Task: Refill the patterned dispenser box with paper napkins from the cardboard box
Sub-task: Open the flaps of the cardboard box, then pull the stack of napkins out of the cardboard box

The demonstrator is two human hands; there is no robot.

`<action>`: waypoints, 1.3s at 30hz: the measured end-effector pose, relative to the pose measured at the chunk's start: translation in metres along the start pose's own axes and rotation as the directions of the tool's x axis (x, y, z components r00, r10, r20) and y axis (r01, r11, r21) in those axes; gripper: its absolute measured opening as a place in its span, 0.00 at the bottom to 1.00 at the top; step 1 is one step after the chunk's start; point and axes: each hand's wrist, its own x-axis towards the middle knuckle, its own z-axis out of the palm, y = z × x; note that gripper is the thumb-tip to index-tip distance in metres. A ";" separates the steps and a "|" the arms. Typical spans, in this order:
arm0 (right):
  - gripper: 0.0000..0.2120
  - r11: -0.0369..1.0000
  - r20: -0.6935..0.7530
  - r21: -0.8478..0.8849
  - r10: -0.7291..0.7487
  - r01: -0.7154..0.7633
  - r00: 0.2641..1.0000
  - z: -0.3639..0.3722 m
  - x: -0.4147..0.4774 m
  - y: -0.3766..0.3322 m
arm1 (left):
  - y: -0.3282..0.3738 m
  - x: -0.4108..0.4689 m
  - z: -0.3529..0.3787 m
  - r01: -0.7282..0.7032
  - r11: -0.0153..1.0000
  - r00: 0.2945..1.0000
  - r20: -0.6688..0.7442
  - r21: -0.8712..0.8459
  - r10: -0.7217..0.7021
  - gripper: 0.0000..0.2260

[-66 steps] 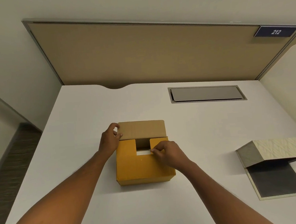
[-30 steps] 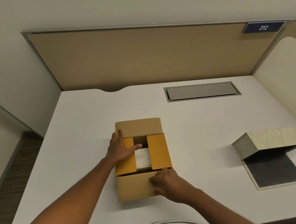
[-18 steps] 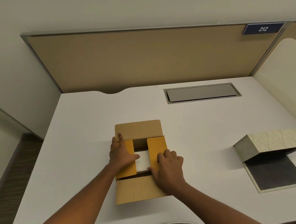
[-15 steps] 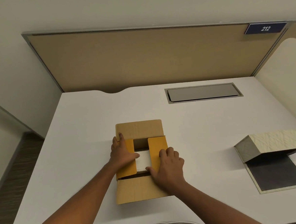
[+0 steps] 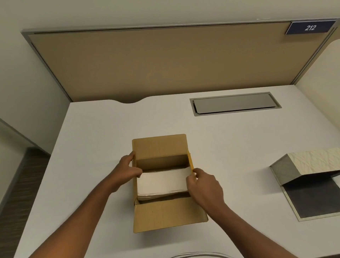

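The cardboard box (image 5: 167, 213) stands in the middle of the white desk with all its flaps spread. Inside lies a white stack of paper napkins (image 5: 161, 182). My left hand (image 5: 127, 172) holds back the left side flap, thumb at the stack's left edge. My right hand (image 5: 204, 185) pinches the right side flap at the box's right rim, next to the stack. The patterned dispenser box (image 5: 318, 162) lies at the right of the desk, its cream lid tilted up over a dark flat base (image 5: 316, 197).
A grey cable hatch (image 5: 234, 103) is set into the desk (image 5: 97, 138) at the back right. A tan partition panel (image 5: 170, 60) with a blue "212" sign (image 5: 310, 27) closes the back. The desk's left edge drops to dark flooring (image 5: 14, 192).
The near and far flaps were folded out, then both hands pushed the two orange side flaps outward. The napkin stack, before seen through a small gap, now shows across the box's width.
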 end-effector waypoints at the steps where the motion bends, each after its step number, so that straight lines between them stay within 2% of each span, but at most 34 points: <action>1: 0.17 1.000 -0.007 0.020 0.021 -0.021 1.000 -0.003 0.002 0.004 | -0.001 -0.003 -0.007 -0.004 0.999 1.000 0.002 -0.034 0.004 0.37; 7: 0.11 0.994 -0.075 0.041 0.101 -0.098 0.992 -0.017 0.017 0.033 | -0.026 -0.015 -0.039 0.045 0.986 0.999 0.036 -0.158 -0.040 0.24; 11: 0.09 0.993 -0.083 0.016 0.119 -0.118 0.989 -0.016 0.025 0.046 | -0.043 -0.017 -0.045 0.092 0.979 0.994 -0.050 -0.183 -0.102 0.26; 14: 0.11 0.989 -0.069 0.019 0.147 -0.146 0.987 -0.014 0.031 0.051 | -0.051 -0.017 -0.042 0.109 0.984 0.984 -0.126 -0.143 -0.127 0.27; 19: 0.25 0.991 -0.056 -0.001 0.137 -0.137 0.989 -0.006 0.037 0.057 | -0.055 -0.018 -0.029 0.151 0.988 0.971 -0.186 0.010 -0.147 0.34; 23: 0.22 0.991 -0.029 -0.100 0.082 -0.085 0.996 0.000 0.040 0.056 | -0.058 -0.016 -0.019 0.174 0.983 0.964 -0.216 0.060 -0.157 0.35; 27: 0.17 0.978 0.061 -0.209 -0.002 0.014 0.998 0.007 0.044 0.056 | -0.061 -0.017 -0.014 0.157 0.981 0.968 -0.216 0.113 -0.129 0.30; 32: 0.14 0.937 0.113 -0.323 -0.098 0.130 0.989 0.012 0.046 0.055 | -0.064 -0.019 -0.010 0.098 0.980 0.987 -0.144 0.175 -0.073 0.21; 34: 0.10 0.909 0.128 -0.386 -0.114 0.155 0.985 0.011 0.046 0.054 | -0.060 -0.021 -0.007 0.076 0.963 0.982 -0.188 0.258 -0.027 0.20; 37: 0.09 0.901 0.103 -0.399 -0.141 0.170 0.985 0.008 0.045 0.051 | -0.050 -0.027 -0.001 -0.011 0.875 0.929 -0.319 0.485 0.189 0.16; 39: 0.09 0.910 0.066 -0.367 -0.183 0.194 0.981 0.007 0.045 0.048 | -0.039 -0.032 0.004 -0.089 0.845 0.885 -0.347 0.528 0.310 0.15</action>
